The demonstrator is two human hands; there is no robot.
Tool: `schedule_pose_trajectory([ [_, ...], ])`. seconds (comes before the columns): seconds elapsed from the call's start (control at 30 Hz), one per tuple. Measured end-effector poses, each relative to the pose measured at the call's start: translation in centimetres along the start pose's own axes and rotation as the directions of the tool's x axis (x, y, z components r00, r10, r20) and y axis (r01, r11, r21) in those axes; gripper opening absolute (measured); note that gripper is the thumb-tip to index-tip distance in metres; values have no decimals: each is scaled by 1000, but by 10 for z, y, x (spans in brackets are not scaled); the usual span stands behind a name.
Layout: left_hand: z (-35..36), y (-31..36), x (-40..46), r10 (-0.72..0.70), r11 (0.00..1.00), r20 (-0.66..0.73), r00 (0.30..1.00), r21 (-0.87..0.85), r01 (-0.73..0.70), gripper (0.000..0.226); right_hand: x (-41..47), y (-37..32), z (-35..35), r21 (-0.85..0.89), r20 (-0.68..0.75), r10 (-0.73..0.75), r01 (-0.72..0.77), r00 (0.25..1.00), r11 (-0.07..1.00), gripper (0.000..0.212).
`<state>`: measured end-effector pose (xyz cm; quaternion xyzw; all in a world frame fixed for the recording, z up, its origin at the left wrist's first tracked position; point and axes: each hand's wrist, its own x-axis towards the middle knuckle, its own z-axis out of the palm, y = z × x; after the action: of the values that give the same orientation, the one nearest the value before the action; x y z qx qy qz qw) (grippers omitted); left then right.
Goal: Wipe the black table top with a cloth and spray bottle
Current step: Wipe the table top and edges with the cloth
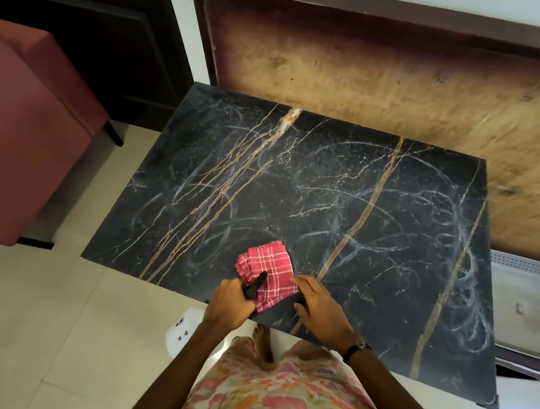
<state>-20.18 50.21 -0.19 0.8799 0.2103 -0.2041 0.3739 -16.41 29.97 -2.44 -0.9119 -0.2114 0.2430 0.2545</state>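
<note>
The black marble table top (pixel 377 215) has gold veins and is covered with pale curved wipe streaks. A folded red checked cloth (pixel 268 267) lies flat on it near the front edge. My left hand (pixel 230 303) is closed around a black part (pixel 256 287) that sticks out over the cloth and looks like the spray bottle's head; the bottle's body is hidden. My right hand (pixel 321 306) rests flat on the table just right of the cloth, its fingertips touching the cloth's edge.
A pink upholstered chair (pixel 11 144) stands left of the table. A worn brown board (pixel 392 77) leans against the wall behind it. A white perforated unit (pixel 528 298) sits to the right. A white object with blue marks (pixel 182 328) is on the tiled floor by my feet.
</note>
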Motion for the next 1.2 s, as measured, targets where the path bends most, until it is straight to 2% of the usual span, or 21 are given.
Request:
schedule_pose_trajectory([
  [0.3,-8,-2,3,-122,992,-83,989,-41,119,20,2,-1,-2,6,17,7,-7,1000,1000,53],
  [0.4,-8,-7,0,-92,996,-39,995,-4,92,5,2,-1,-2,1,17,-1,1,1000,1000,52],
  [0.5,-2,-8,-5,-3,999,43,999,33,2,15,3,-1,-2,-5,16,-3,4,1000,1000,53],
  [0.6,3,-5,-9,46,998,42,998,41,-47,20,3,-2,-2,-9,17,-3,3,1000,1000,53],
  [0.77,3,3,-8,35,997,4,999,70,-35,23,2,-3,-2,-23,23,-1,1,1000,1000,55],
  [0.9,-1,11,-1,50,995,30,998,84,-53,16,2,-4,-2,-33,29,5,-4,1000,999,56],
  [1.03,-3,10,1,7,997,11,1000,76,-8,6,0,-4,-1,-28,25,1,0,1000,1000,57],
  [1.2,2,-4,-6,-44,996,-22,999,78,46,15,-2,-1,-2,-27,39,-9,10,999,1000,59],
])
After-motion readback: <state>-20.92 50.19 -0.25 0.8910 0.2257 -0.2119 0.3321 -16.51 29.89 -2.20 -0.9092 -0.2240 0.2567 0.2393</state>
